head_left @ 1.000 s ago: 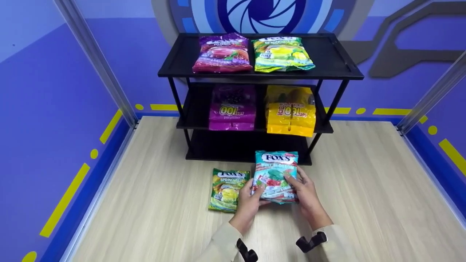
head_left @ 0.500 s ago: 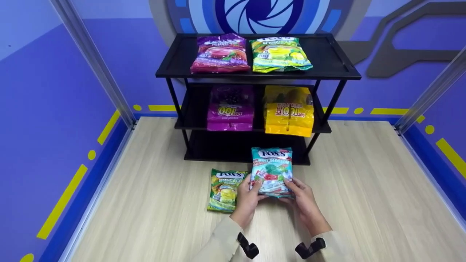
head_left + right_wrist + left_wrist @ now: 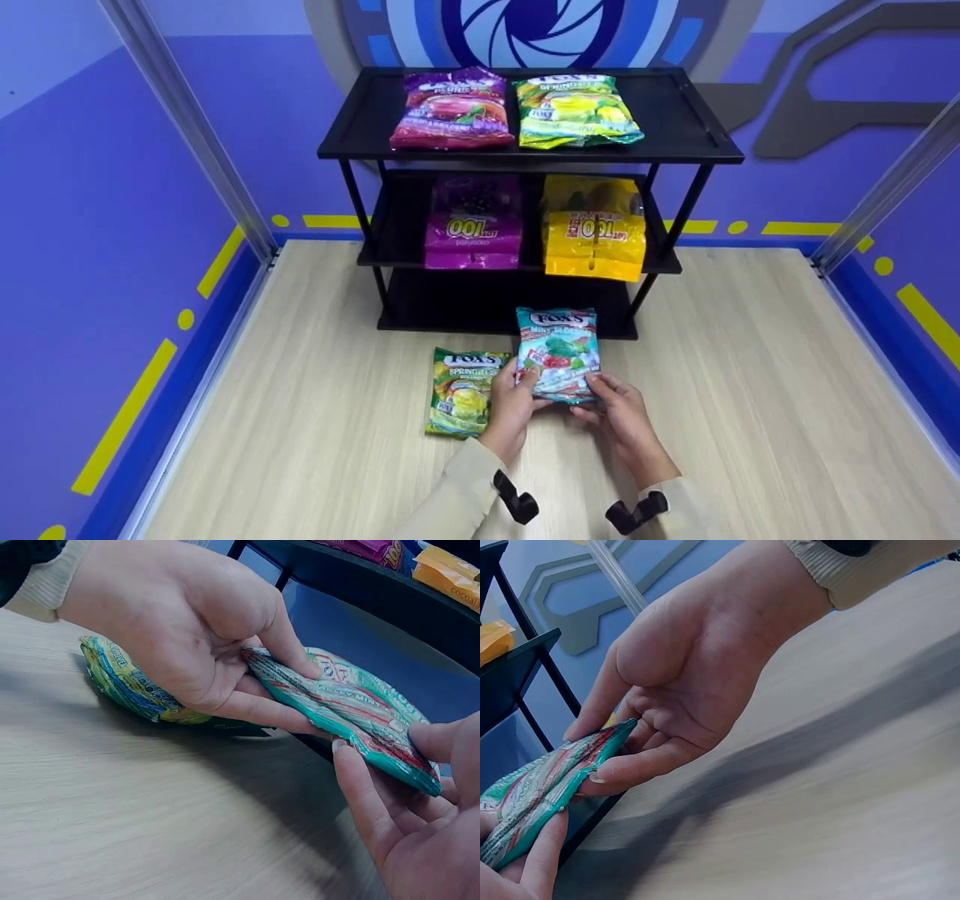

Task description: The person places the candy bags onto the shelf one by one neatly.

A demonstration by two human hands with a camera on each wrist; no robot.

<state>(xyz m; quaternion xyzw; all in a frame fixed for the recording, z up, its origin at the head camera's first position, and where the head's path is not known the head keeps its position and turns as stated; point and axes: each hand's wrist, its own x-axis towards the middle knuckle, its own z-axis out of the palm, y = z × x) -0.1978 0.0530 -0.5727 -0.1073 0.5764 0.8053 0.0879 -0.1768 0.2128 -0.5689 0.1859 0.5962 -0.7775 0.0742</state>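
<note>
Both hands hold a teal Fox's Mint Blossom candy bag [image 3: 556,349] in front of the rack's lowest shelf, printed face up. My left hand [image 3: 511,411] grips its lower left side, thumb on the front. At the lower right corner, my right hand [image 3: 624,416] pinches the bag, thumb above and fingers beneath. The right wrist view shows the bag [image 3: 352,716] edge-on, raised off the table, with fingers of both hands along its bottom edge. Beside the left hand, partly covered by it, a green Fox's Spring Tea candy bag [image 3: 461,394] lies on the table.
A black three-tier rack [image 3: 690,127] stands at the back. Its top shelf bears a purple-red candy bag [image 3: 454,109] and a yellow-green one [image 3: 576,111]. On the middle shelf are a purple bag [image 3: 474,225] and a yellow bag [image 3: 595,229]. Blue walls [image 3: 112,247] flank the wooden table [image 3: 315,420].
The Mint Blossom bag has shifted slightly left and been tilted between the hands. My right hand has slid from the bag's right side down to its lower corner.
</note>
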